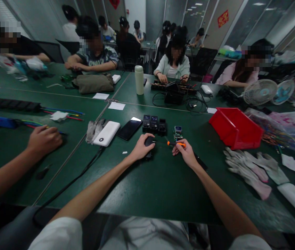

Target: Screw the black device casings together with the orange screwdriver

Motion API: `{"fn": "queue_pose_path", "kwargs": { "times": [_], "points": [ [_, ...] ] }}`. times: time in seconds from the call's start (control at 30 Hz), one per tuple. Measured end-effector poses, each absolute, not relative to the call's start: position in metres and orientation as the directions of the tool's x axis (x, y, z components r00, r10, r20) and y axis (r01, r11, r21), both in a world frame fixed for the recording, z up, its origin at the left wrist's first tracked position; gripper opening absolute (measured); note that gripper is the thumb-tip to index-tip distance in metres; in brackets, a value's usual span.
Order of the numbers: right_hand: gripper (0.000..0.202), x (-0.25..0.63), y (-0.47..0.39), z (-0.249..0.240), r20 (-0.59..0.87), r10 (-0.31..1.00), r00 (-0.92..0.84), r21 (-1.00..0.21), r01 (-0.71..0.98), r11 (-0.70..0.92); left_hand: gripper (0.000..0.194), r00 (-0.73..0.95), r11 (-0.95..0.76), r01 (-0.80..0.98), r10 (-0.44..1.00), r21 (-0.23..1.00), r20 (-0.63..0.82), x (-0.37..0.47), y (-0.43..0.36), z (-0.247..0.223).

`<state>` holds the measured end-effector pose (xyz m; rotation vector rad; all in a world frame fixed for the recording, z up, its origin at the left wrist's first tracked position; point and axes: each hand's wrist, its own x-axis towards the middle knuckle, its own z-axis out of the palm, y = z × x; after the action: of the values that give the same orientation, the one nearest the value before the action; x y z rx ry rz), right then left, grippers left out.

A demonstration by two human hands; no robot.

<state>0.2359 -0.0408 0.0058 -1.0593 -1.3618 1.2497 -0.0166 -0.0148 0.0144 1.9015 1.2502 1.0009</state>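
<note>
My left hand is closed round a small black device at the middle of the green table. To its right, my right hand grips a screwdriver with an orange and black handle. The screwdriver's thin shaft points left toward the device; whether its tip touches is too small to tell. Just beyond my right hand lies a small circuit board with a screen. Several black boxy devices stand in a row past my left hand.
A black phone and a white power bank with a cable lie left. To the right are a red bin and grey gloves. A green bottle stands farther back. Another person's hand rests at left; several people sit around.
</note>
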Motion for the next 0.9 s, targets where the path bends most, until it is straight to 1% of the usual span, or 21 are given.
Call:
{"fn": "queue_pose_path", "kwargs": {
  "times": [0.13,0.3,0.43,0.6,0.77,0.9],
  "points": [
    [0.028,0.2369,-0.041,0.0046,0.104,0.984,-0.145,-0.995,-0.004,0.105,0.031,0.259,-0.346,0.441,0.933,0.828,0.252,-0.0169,-0.0145,0.013],
    [0.035,0.2359,-0.0412,0.0036,0.13,0.985,-0.11,-0.991,-0.012,0.13,0.031,0.261,-0.351,0.448,0.931,0.822,0.256,-0.0167,-0.0145,0.0127],
    [0.028,0.2339,-0.0423,0.0081,0.111,0.985,-0.134,-0.994,-0.004,0.111,0.03,0.261,-0.35,0.445,0.931,0.824,0.255,-0.0167,-0.0147,0.0134],
    [0.028,0.235,-0.0423,0.0064,0.083,0.988,-0.132,-0.996,0.025,0.087,0.03,0.266,-0.358,0.432,0.927,0.828,0.263,-0.0171,-0.0143,0.0123],
    [0.038,0.2367,-0.0413,0.0022,0.126,0.985,-0.117,-0.992,-0.027,0.123,0.029,0.267,-0.358,0.422,0.927,0.833,0.263,-0.0167,-0.0143,0.0125],
    [0.03,0.2349,-0.0425,0.0071,0.109,0.986,-0.126,-0.994,-0.006,0.109,0.029,0.259,-0.345,0.426,0.932,0.837,0.253,-0.0166,-0.0146,0.0137]
  ]
}}
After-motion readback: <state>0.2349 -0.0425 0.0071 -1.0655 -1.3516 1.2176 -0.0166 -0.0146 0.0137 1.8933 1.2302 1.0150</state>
